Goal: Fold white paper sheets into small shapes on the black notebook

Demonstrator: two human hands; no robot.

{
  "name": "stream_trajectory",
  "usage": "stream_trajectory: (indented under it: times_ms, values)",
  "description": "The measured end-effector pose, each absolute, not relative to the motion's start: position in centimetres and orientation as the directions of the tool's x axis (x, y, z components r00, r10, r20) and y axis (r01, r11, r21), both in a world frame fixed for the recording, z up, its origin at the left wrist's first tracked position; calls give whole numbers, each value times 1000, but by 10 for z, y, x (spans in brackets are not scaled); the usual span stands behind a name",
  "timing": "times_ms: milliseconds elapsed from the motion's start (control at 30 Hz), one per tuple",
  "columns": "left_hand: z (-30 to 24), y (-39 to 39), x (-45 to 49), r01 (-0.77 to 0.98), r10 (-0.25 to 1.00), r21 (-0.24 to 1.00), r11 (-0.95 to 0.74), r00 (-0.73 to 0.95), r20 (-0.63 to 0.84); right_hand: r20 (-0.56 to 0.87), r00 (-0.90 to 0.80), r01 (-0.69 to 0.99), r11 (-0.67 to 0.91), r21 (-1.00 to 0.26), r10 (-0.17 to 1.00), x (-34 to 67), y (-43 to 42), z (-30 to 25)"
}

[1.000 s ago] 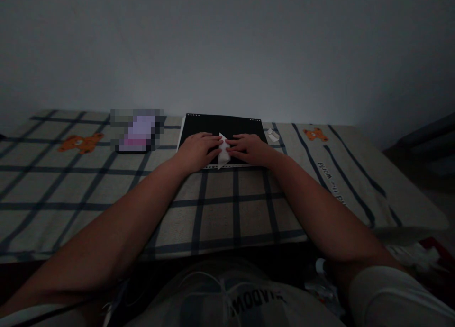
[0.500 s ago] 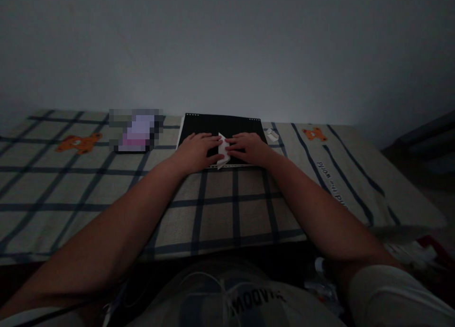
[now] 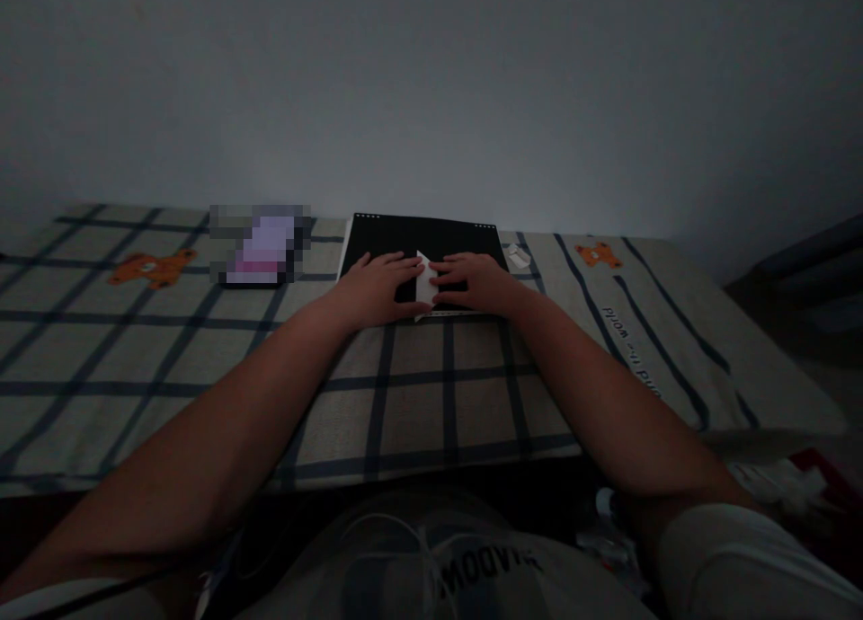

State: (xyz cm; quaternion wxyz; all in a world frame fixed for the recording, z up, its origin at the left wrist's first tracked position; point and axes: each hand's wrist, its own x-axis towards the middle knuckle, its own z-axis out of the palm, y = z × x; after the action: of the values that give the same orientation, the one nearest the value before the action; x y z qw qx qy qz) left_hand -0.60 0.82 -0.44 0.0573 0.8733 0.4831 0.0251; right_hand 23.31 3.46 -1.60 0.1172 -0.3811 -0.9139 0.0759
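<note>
A small folded white paper with a pointed top lies on a black board at the far side of a checked bed cover. My left hand lies flat on the board with its fingertips on the paper's left edge and its thumb under the lower corner. From the other side my right hand presses its fingertips on the paper's right edge. Both hands have their fingers stretched out. The scene is dim.
A blurred-out pink and white object lies left of the board. A small white scrap sits just right of the board. Orange bear prints mark the cover. A plain wall stands behind. Clutter lies at the lower right by my knee.
Both hands have stayed on the paper. My left thumb has slid slightly toward the paper's lower corner. The view has shifted a little.
</note>
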Motion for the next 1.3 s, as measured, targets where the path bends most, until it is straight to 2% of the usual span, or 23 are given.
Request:
stream_trajectory:
  times_ms: [333, 667, 967, 1300]
  values:
    - [-5, 6, -6, 842, 846, 119, -527, 532, -16, 162, -661, 692, 679, -246, 732, 230, 31, -17]
    - [-6, 7, -1, 845, 845, 98, -526, 507, 173, 195, -697, 654, 724, -222, 690, 228, 33, -19]
    - [-9, 4, -1, 850, 850, 82, -520, 507, 140, 201, -745, 584, 768, -261, 635, 229, 29, -8]
    - [-8, 3, 0, 856, 858, 75, -511, 504, 94, 184, -635, 739, 659, -138, 750, 228, 28, -10]
